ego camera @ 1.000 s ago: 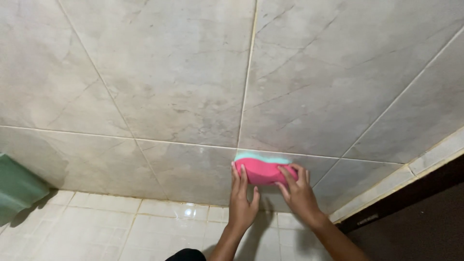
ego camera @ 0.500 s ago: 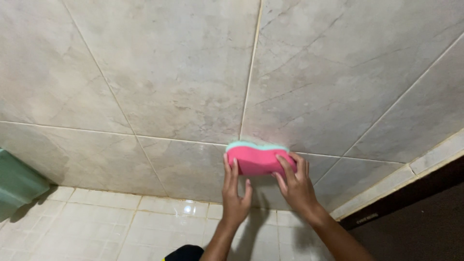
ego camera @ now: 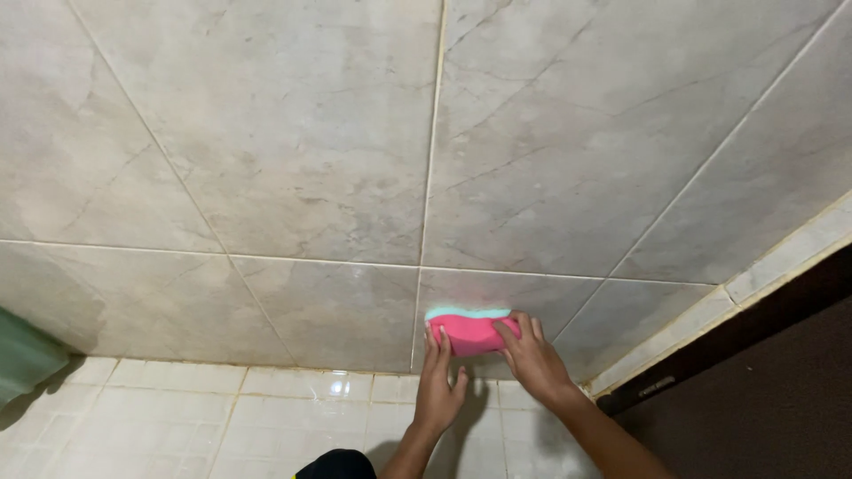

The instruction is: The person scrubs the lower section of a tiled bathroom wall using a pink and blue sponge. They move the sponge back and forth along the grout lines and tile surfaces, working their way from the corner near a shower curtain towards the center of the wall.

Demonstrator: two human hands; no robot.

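Sponge (ego camera: 468, 330), pink w/ a mint-green layer on its upper side, was pressed flat against the grey marbled wall tile (ego camera: 337, 306), low down, just above where wall met floor. Both hands were on it. Left hand (ego camera: 438, 388) sat below the sponge's left end, fingers straight and close together, tips pushing up onto the pink edge; thumb stuck out toward the right hand. Right hand (ego camera: 532, 364) was just beside it, slightly higher, fingers curled over the sponge's right end and gripping it, thumb underneath. Neither hand was spread wide; both were clamped on the same sponge, w/ the hands nearly touching each other.

Directly above the left hand's fingertips ran a vertical grout line (ego camera: 429, 177), yellowed, going up the wall; a horizontal grout line (ego camera: 311, 260) crossed it a little above the sponge. Tile around the sponge looked wet and shinier than the tiles higher up. Below both wrists lay pale glossy floor tiles (ego camera: 266, 417), small squares, w/ a light reflection near the left hand. Far out beyond the left hand, at the pic's edge, was part of a green object (ego camera: 22, 355); what it was couldn't be told. Past the right forearm ran a pale raised threshold strip (ego camera: 754, 266), and beyond that a dark brown surface (ego camera: 772, 390). Dark rounded shape (ego camera: 335, 465) showed at bottom, between the forearms and left of them.
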